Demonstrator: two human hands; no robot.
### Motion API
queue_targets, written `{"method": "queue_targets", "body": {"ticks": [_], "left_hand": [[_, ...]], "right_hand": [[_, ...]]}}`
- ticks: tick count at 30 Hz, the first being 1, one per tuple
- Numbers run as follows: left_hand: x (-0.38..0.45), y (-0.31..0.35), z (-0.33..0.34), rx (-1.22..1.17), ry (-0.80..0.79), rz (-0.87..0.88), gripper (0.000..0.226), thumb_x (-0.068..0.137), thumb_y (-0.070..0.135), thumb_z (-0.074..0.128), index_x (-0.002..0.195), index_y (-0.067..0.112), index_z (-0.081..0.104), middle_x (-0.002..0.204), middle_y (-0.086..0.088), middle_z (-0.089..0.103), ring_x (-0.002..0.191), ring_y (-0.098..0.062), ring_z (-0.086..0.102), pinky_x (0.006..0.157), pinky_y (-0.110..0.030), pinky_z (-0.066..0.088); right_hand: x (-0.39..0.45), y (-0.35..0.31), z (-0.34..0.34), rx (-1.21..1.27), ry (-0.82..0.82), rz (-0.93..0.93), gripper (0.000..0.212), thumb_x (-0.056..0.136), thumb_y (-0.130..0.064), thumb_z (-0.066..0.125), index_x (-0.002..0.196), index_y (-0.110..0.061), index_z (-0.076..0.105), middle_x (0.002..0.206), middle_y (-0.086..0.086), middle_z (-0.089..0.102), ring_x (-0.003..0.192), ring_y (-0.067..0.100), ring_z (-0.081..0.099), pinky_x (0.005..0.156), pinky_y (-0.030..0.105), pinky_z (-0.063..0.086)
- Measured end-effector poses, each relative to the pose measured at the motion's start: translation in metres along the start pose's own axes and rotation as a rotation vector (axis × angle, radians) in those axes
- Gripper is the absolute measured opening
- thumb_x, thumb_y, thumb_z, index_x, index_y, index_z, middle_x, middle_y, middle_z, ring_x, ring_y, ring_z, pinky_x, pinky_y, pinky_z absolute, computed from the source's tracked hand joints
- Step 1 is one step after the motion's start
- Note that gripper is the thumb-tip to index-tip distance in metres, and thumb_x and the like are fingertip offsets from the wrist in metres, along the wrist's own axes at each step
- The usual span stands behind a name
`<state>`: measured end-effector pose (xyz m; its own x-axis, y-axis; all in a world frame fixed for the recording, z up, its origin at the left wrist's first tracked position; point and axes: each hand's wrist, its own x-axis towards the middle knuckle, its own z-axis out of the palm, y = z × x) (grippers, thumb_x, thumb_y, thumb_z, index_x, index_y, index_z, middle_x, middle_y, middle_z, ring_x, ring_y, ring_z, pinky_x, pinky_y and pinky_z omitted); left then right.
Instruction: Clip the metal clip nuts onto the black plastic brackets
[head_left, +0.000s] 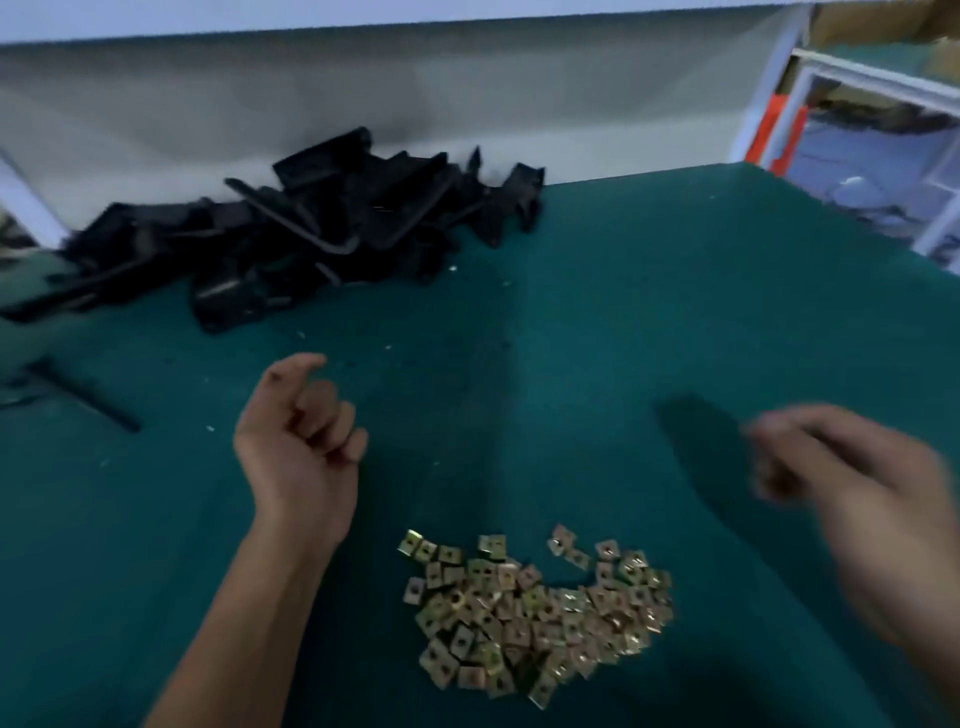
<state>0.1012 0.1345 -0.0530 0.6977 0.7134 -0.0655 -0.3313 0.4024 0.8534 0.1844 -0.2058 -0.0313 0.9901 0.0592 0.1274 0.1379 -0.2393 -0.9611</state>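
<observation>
The left hand (298, 441) is seen above the green counter (649, 291), fingers curled in on nothing. The right hand (852, 483) is blurred, so its grip cannot be told. A heap of metal clip nuts (535, 613) is spread near, between both forearms; the black plastic brackets (311, 234) are piled far left against the wall.

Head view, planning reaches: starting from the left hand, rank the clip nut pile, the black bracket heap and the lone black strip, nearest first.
From the left hand:
1. Clip nut pile, just right and nearer the person.
2. Lone black strip, to the left.
3. Black bracket heap, beyond, by the wall.
The last two are nearly tied.
</observation>
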Motion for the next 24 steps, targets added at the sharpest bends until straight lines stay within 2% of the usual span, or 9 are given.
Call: {"method": "queue_targets", "body": {"ticks": [2, 5, 9, 11, 13, 16, 18, 21, 24], "left_hand": [[0.008, -0.003, 0.0, 0.006, -0.024, 0.048, 0.017, 0.09, 0.02, 0.05, 0.074, 0.02, 0.056, 0.06, 0.005, 0.018, 0.052, -0.015, 0.01, 0.046, -0.027, 0.014], [0.012, -0.01, 0.009, 0.086, -0.12, 0.112, 0.016, 0.089, 0.017, 0.052, 0.074, 0.015, 0.057, 0.055, 0.003, 0.028, 0.045, -0.013, 0.014, 0.046, -0.021, 0.018], [0.008, -0.017, 0.012, 0.281, -0.247, 0.193, 0.019, 0.085, 0.022, 0.06, 0.066, 0.02, 0.062, 0.051, 0.002, 0.039, 0.039, -0.009, 0.024, 0.045, -0.02, 0.022], [0.01, -0.018, 0.01, 0.3, -0.257, 0.183, 0.02, 0.087, 0.022, 0.06, 0.068, 0.017, 0.062, 0.049, 0.012, 0.041, 0.039, -0.006, 0.026, 0.045, -0.02, 0.023], [0.013, -0.018, 0.009, 0.29, -0.264, 0.169, 0.021, 0.085, 0.028, 0.06, 0.069, 0.016, 0.061, 0.048, 0.013, 0.042, 0.041, -0.003, 0.027, 0.045, -0.02, 0.024], [0.013, -0.018, 0.007, 0.291, -0.283, 0.148, 0.021, 0.084, 0.031, 0.059, 0.069, 0.016, 0.062, 0.048, 0.014, 0.041, 0.041, -0.002, 0.029, 0.045, -0.016, 0.026], [0.013, -0.018, 0.008, 0.31, -0.284, 0.149, 0.019, 0.085, 0.026, 0.06, 0.069, 0.015, 0.062, 0.048, 0.014, 0.041, 0.041, -0.002, 0.03, 0.045, -0.015, 0.027], [0.011, -0.02, 0.011, 0.333, -0.256, 0.191, 0.019, 0.089, 0.014, 0.057, 0.071, 0.012, 0.063, 0.05, 0.015, 0.043, 0.042, -0.002, 0.031, 0.044, -0.014, 0.027], [0.005, -0.021, 0.017, 0.379, -0.205, 0.301, 0.019, 0.092, 0.011, 0.06, 0.073, 0.012, 0.066, 0.054, 0.006, 0.047, 0.047, -0.002, 0.034, 0.045, -0.016, 0.029]], "right_hand": [[0.039, -0.013, 0.071, 0.005, -0.147, -0.048, 0.011, 0.088, -0.026, 0.073, 0.083, -0.016, 0.077, 0.069, 0.004, 0.069, 0.057, 0.011, 0.06, 0.054, 0.018, 0.047], [0.115, -0.017, 0.16, 0.003, -0.132, -0.056, 0.021, 0.093, -0.002, 0.066, 0.081, -0.017, 0.075, 0.073, 0.0, 0.072, 0.049, 0.007, 0.062, 0.048, 0.02, 0.047], [0.211, -0.028, 0.239, 0.054, 0.108, 0.029, 0.009, 0.092, -0.009, 0.064, 0.086, -0.011, 0.071, 0.079, 0.009, 0.07, 0.04, 0.01, 0.059, 0.048, 0.024, 0.047], [0.251, -0.029, 0.264, 0.07, 0.078, 0.183, 0.022, 0.089, -0.028, 0.075, 0.094, -0.008, 0.069, 0.083, 0.007, 0.07, 0.037, 0.01, 0.057, 0.041, 0.019, 0.044], [0.277, -0.03, 0.282, 0.022, -0.028, 0.295, 0.035, 0.084, -0.039, 0.082, 0.097, -0.009, 0.067, 0.087, 0.004, 0.07, 0.041, 0.013, 0.054, 0.037, 0.017, 0.04], [0.292, -0.024, 0.295, -0.053, -0.015, 0.34, 0.021, 0.081, -0.021, 0.082, 0.091, -0.009, 0.069, 0.083, 0.001, 0.069, 0.056, 0.013, 0.057, 0.04, 0.017, 0.043], [0.286, -0.028, 0.289, -0.085, 0.117, 0.244, 0.014, 0.074, -0.017, 0.075, 0.075, -0.009, 0.064, 0.071, -0.004, 0.063, 0.059, 0.011, 0.058, 0.047, 0.019, 0.044], [0.256, -0.048, 0.271, 0.086, 0.262, -0.027, 0.027, 0.06, -0.019, 0.062, 0.047, -0.019, 0.038, 0.045, -0.013, 0.03, 0.044, 0.011, 0.025, 0.042, 0.021, 0.019], [0.214, -0.07, 0.237, 0.367, 0.279, -0.053, 0.044, 0.06, -0.014, 0.065, 0.046, -0.022, 0.024, 0.051, -0.003, 0.021, 0.055, 0.021, 0.019, 0.047, 0.031, 0.016]]}}
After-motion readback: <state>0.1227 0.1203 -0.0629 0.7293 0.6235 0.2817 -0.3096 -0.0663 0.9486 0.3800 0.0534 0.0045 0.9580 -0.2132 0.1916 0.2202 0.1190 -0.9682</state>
